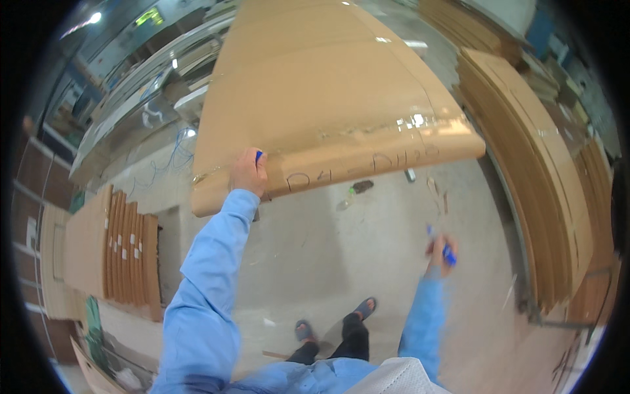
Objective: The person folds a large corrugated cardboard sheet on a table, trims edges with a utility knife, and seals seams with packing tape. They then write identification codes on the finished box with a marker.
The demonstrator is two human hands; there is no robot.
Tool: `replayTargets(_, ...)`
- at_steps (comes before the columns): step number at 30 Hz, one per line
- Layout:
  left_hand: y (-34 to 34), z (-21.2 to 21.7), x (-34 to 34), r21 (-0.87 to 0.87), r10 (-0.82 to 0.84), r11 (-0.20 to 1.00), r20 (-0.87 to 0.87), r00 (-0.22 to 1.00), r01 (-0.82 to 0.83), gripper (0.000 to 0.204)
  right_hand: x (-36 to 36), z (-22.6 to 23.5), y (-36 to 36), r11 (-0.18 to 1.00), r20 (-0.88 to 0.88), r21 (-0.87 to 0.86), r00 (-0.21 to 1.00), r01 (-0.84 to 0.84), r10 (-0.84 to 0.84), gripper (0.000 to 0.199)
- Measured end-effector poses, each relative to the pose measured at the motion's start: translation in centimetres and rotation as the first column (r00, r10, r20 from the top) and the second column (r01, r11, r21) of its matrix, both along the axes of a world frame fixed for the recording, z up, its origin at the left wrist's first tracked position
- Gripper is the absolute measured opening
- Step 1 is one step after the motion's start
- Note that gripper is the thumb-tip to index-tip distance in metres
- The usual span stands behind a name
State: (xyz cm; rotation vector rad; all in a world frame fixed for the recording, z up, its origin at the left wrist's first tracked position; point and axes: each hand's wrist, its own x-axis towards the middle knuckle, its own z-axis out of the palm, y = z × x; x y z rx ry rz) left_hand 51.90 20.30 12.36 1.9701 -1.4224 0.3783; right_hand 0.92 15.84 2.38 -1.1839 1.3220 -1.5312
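Note:
A long package wrapped in brown cardboard (295,85) stretches away in front of me, with clear tape on it and dark handwriting along its near end. My left hand (249,172) rests at the left part of that end, fingers closed. A small blue piece that looks like a marker cap (259,155) shows in its grip. Away from the package, low on the right, my right hand (441,255) is closed round a blue marker (449,255). That hand is slightly blurred, and the marker's front end points up and to the left.
Flat cardboard packages stand stacked at the right (535,171) and at the left (121,246). A clear bottle (346,199) and a dark item (362,187) lie on the floor under the package end. Blue hose (176,157) coils on the floor beyond the left stack.

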Motion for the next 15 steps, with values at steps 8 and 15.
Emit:
replayTargets(8, 0.0, -0.1, 0.2, 0.081, 0.083, 0.994, -0.067, 0.994, -0.077, 0.025, -6.1, 4.9, 0.5, 0.996, -0.038, 0.075, 0.998, -0.046, 0.049, 0.015)
replayTargets(15, 0.5, 0.7, -0.6, 0.083, 0.154, 0.985, -0.055, 0.987, -0.149, 0.021, 3.3, 13.5, -13.1, 0.932, -0.137, -0.186, 0.947, -0.312, 0.29, 0.021)
